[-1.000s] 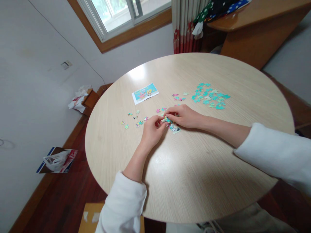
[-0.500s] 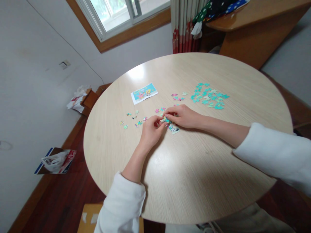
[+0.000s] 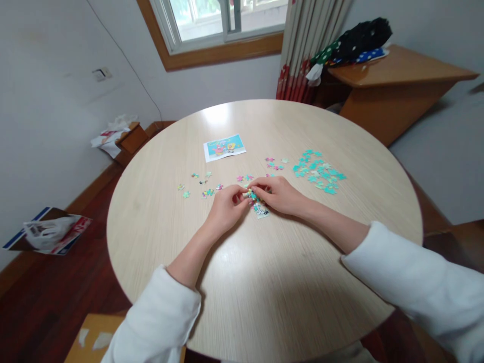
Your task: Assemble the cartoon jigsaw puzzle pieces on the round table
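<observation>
Both my hands meet at the middle of a round, pale wooden table (image 3: 287, 282). My left hand (image 3: 226, 204) is curled, its fingertips pinching a small jigsaw piece against a joined cluster of puzzle pieces (image 3: 260, 209). My right hand (image 3: 278, 194) lies over the same cluster, fingers pressed together on it. A small printed picture card (image 3: 224, 147) lies beyond the hands. Several loose teal pieces (image 3: 318, 171) form a heap to the right. A few pink pieces (image 3: 275, 163) and a scatter of mixed pieces (image 3: 200, 187) lie nearby.
A window (image 3: 227, 20) and striped curtain (image 3: 313, 45) are behind the table. A wooden desk (image 3: 393, 85) with dark cloth stands at the back right. A plastic bag on a box (image 3: 49, 234) lies on the floor at left, and a cardboard box (image 3: 91, 343) below the table's near edge.
The camera has tilted and shifted, so the table sits lower and more level in view. Both hands stay pressed on the joined cluster with only slight finger movement.
</observation>
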A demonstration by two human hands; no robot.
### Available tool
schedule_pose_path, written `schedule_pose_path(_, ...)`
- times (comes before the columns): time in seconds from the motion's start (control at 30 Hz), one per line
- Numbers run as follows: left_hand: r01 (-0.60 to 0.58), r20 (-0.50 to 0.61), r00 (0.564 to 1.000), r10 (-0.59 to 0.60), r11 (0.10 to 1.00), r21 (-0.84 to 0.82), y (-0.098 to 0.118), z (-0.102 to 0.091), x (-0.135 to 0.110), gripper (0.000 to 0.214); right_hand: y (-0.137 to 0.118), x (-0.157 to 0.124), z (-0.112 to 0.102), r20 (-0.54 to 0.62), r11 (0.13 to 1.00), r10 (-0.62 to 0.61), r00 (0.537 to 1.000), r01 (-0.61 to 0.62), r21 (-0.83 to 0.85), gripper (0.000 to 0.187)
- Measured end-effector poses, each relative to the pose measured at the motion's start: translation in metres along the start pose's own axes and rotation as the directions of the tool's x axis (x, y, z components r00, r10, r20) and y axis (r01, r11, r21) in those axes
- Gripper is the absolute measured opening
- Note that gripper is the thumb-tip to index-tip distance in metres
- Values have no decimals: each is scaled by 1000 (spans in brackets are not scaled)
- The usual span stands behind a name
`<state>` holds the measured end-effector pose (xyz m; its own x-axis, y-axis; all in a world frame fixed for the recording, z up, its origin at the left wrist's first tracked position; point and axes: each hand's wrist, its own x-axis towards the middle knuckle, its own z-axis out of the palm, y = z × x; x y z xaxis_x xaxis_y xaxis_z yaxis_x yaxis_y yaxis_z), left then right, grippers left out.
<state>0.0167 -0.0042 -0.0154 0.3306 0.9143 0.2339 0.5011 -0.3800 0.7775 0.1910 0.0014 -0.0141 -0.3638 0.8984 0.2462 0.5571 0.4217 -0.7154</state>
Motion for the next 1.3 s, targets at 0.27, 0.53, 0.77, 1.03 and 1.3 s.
schedule_pose_path(0.27,-12,-12,1000,12,1000,26,-1,0,0,8,0,-1,0,-7,1000,-1,1000,1,7,27)
schedule_pose_path(0.53,-9,-12,1000,9,999,53,-3,1,1,8,0,-2,1,-15,999,-11,1000,12,38,27)
schedule_pose_path(0.77,-7,-13,1000,8,999,42,-1,0,1,7,1,-3,0,12,999,-10,1000,9,30,28)
schedule_pose_path(1.03,-27,-21,999,28,999,24,-3,1,1,6,4,-2,0,13,1000,-11,1000,11,8,28)
schedule_pose_path(1.3,-41,-23,999,42,999,32,-6,2,1,9,2,-3,-2,15,1000,5,1000,-5,11,27)
